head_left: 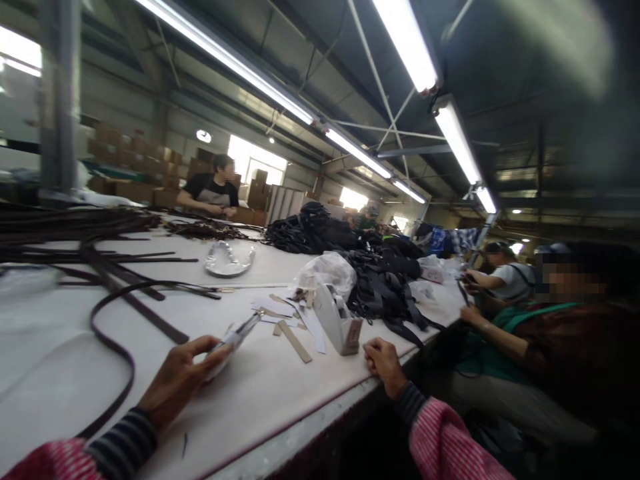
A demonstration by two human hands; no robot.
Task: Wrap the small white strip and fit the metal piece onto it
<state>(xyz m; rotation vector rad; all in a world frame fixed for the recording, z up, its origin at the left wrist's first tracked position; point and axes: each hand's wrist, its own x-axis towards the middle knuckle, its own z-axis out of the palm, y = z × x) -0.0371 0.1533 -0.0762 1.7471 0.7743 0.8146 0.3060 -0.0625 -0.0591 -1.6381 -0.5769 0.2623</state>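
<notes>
A long workshop runs away from you under rows of strip lights, with stacked cartons along the far wall and a wide pale table in front of you.

Your left hand rests on that table near its front edge, fingers curled around a small pale tool — thumb on top, the tool's thin metal tip pointing away from you. Just what sort of tool it is, you can't tell from here. A dark strap loops across the table just beside that hand.

Your right hand lies on the table's edge, loosely bunched and holding nothing. Just beyond it stands a white tape dispenser, with strips of paper and card scattered to its left.

Farther along sit a crumpled clear bag and a heap of black straps. A bundle of long dark strips lies at the far left. A person in green works at the right edge, and another person stands at the far side.
</notes>
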